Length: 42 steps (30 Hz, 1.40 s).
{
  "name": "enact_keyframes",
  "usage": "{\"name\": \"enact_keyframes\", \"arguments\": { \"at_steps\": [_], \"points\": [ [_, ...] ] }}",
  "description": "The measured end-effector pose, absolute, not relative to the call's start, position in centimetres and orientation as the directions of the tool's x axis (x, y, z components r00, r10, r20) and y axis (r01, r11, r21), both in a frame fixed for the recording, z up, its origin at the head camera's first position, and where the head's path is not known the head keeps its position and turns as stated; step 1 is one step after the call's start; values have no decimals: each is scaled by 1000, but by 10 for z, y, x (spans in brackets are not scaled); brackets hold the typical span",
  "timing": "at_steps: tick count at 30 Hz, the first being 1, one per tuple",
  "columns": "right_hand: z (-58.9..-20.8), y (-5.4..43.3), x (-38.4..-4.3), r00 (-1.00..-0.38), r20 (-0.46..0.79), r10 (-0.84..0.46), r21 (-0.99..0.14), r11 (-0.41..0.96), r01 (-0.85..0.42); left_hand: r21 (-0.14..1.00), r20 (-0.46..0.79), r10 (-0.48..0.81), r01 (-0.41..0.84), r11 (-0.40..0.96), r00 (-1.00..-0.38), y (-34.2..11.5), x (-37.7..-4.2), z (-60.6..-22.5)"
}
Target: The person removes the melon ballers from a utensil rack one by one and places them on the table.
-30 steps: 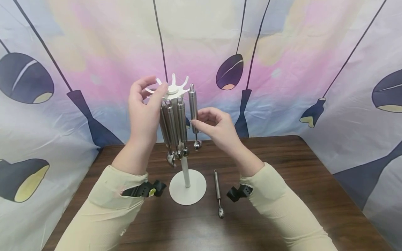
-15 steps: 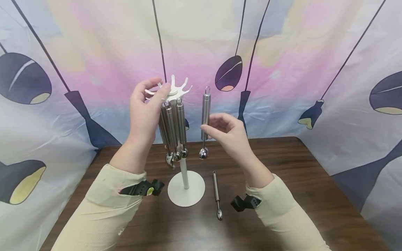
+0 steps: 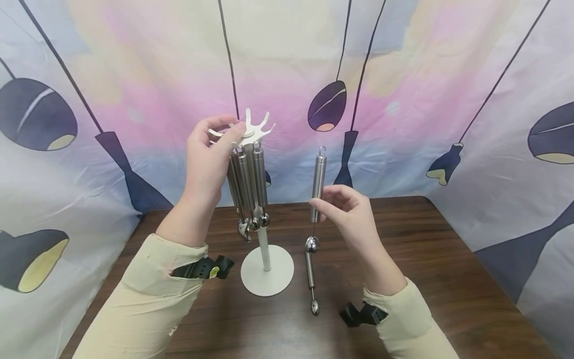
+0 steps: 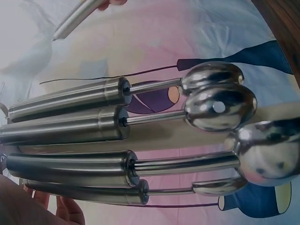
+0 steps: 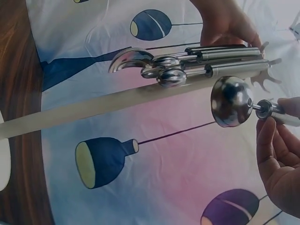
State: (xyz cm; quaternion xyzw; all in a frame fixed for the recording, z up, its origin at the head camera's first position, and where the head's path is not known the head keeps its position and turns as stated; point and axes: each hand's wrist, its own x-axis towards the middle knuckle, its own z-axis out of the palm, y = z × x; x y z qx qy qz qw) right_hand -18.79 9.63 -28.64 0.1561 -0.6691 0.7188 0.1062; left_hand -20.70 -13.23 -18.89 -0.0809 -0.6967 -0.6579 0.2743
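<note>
A white rack point(image 3: 263, 252) with hooked arms point(image 3: 265, 119) at its top stands on a round base. My left hand point(image 3: 208, 159) holds the top among the arms, thumb over the hub. Several metal scoops point(image 3: 260, 174) hang there, and the left wrist view shows their steel handles point(image 4: 65, 126) and rounded heads. To the right of the rack, my right hand point(image 3: 354, 217) pinches a melon baller point(image 3: 319, 179) by the lower handle, loop up and bowl down. Its round bowl point(image 5: 231, 101) shows large in the right wrist view.
Another small scoop point(image 3: 310, 271) lies on the dark wooden table point(image 3: 430, 279), right of the rack's base, below the held bowl in the head view. A patterned cloth point(image 3: 287, 65) hangs behind the table and along its sides.
My right hand has drawn the melon baller away from the rack's arms, to the right and down toward me. The left hand stays on the rack's top.
</note>
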Motion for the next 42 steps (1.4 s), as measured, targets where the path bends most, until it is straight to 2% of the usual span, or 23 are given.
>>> {"name": "enact_keyframes", "arguments": {
  "at_steps": [13, 21, 27, 35, 42],
  "points": [
    [-326, 112, -177, -949, 309, -68, -944, -140, -298, 874, 486, -242, 464, 145, -840, -135, -208, -187],
    [-354, 121, -176, -957, 286, -48, -956, -84, -281, 871, 492, -244, 472, 139, -836, -135, -208, -187],
    [-367, 126, -173, -982, 186, -14, -982, -14, -186, 877, 481, -243, 459, 142, -843, -134, -208, -185],
    [-384, 129, -174, -995, 95, 9, -994, -45, -95, 876, 481, -249, 465, 124, -840, -133, -207, -186],
    [-406, 133, -179, -999, 41, -24, -999, -26, -41, 871, 491, -251, 476, 121, -834, -132, -206, -187]
  ]
}}
